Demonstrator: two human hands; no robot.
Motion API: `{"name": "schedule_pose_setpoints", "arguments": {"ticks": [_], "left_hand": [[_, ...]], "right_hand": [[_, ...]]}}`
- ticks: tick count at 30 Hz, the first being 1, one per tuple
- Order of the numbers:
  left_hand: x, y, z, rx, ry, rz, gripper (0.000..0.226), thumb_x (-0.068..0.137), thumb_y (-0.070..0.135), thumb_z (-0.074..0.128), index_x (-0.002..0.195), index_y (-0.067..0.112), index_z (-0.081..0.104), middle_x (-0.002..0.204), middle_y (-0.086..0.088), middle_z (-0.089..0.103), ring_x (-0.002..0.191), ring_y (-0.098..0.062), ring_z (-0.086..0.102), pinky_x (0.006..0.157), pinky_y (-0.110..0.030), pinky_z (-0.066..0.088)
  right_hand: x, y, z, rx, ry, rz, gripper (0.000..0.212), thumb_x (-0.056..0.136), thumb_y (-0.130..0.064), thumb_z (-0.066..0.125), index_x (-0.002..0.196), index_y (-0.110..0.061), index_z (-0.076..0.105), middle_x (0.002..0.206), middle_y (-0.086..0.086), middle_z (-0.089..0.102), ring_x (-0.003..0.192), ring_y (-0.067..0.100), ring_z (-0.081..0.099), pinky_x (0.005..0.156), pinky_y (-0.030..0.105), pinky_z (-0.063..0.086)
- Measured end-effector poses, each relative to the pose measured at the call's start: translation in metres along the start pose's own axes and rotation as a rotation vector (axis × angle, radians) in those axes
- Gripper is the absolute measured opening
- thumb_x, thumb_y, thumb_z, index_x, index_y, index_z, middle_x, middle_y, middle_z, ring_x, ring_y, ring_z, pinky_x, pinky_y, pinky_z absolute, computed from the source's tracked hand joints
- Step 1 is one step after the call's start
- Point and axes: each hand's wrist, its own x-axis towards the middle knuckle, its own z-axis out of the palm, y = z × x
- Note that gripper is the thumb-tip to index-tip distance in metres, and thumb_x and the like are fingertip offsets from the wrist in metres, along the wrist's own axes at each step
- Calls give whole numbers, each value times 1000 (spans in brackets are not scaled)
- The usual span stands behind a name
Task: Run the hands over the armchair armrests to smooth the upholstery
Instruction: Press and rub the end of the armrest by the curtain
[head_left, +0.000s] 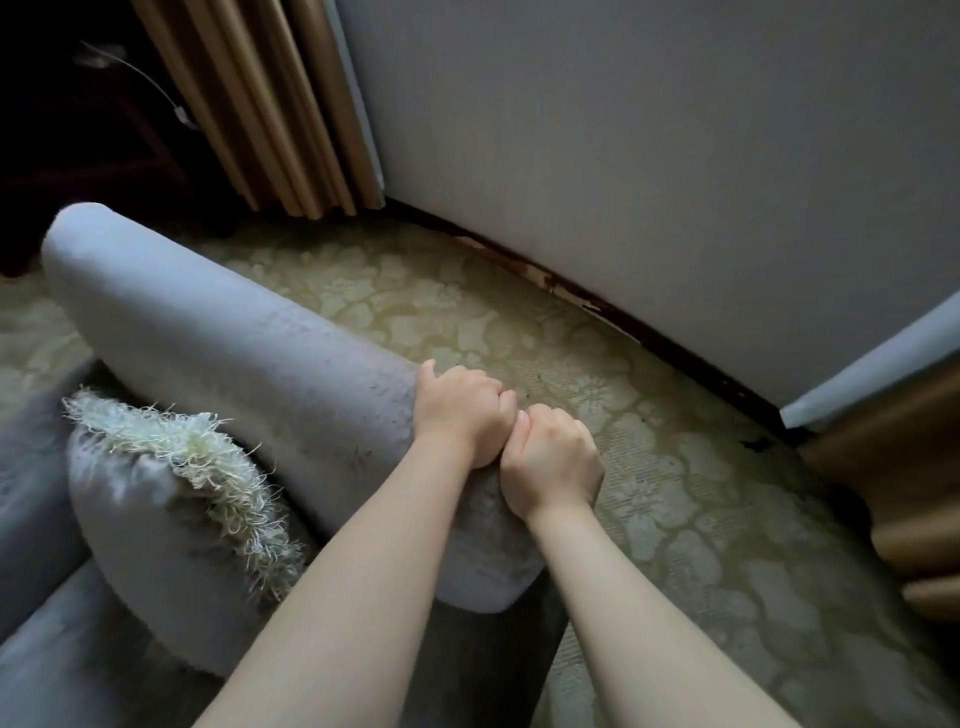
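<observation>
A grey upholstered armrest (218, 343) of the armchair runs from the upper left down toward the lower middle. My left hand (460, 410) lies on the armrest's right side, fingers curled over its outer edge. My right hand (553, 460) sits just beside it, touching it, with fingers also curled down over the outer side of the armrest. The fingertips of both hands are hidden behind the edge. Both bare forearms reach in from the bottom of the view.
A grey cushion (156, 525) with a shaggy cream fringe leans against the armrest's inner side on the seat. Patterned green carpet (649, 467) spreads to the right. A pale wall (649, 156), tan curtains (270, 104) and wooden furniture (909, 478) border the floor.
</observation>
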Motion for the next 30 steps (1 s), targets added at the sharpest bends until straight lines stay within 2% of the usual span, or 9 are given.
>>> {"name": "schedule_pose_setpoints", "arguments": {"ticks": [3,7,11,14,19,22,27,30], "left_hand": [[0,-3,2,24,34,1,36,90,34,35,85,20,68,105,0,67,106,-19,55,97,-44,24],[-1,-4,2,69,24,40,38,90,37,32,87,20,67,107,0,67,106,-20,56,89,-42,27],[-17,0,-2,117,22,80,42,93,34,27,98,19,66,115,-1,64,110,-22,55,85,-38,28],[-40,3,-6,140,62,125,42,94,34,27,98,18,66,115,-1,64,109,-23,55,83,-38,28],[-78,24,1,97,57,187,42,92,33,27,89,18,67,104,-2,67,101,-24,56,80,-38,26],[-72,29,9,40,70,162,41,91,35,29,80,19,65,96,-1,68,95,-23,55,78,-38,23],[-60,31,18,-15,134,156,40,88,35,35,53,19,43,82,-1,67,84,-23,54,74,-37,20],[-60,34,18,-44,156,154,43,88,35,37,49,18,34,79,-1,65,81,-23,53,78,-37,23]], "right_hand": [[3,-3,0,9,-31,25,39,94,-36,33,107,-9,59,123,14,53,109,35,49,86,38,40],[1,-5,-3,-27,-26,39,44,95,-38,31,106,-6,59,112,18,60,106,37,54,84,39,42],[-14,-6,-9,-29,-19,50,45,96,-38,28,110,-8,59,117,17,60,110,35,53,85,39,42],[-37,-6,-16,-29,13,60,45,96,-38,27,109,-9,59,116,16,60,110,35,53,82,38,42],[-78,14,-21,-70,39,146,43,95,-39,28,104,-10,59,110,14,61,105,34,54,72,36,37],[-75,21,-16,-104,90,176,41,95,-37,31,96,-10,61,104,13,63,99,34,56,68,34,31],[-67,26,-9,-134,158,170,36,94,-36,33,82,-12,57,93,11,63,90,33,56,64,33,29],[-65,28,-9,-132,167,156,36,93,-36,33,81,-12,57,93,10,63,91,33,56,65,33,28]]}}
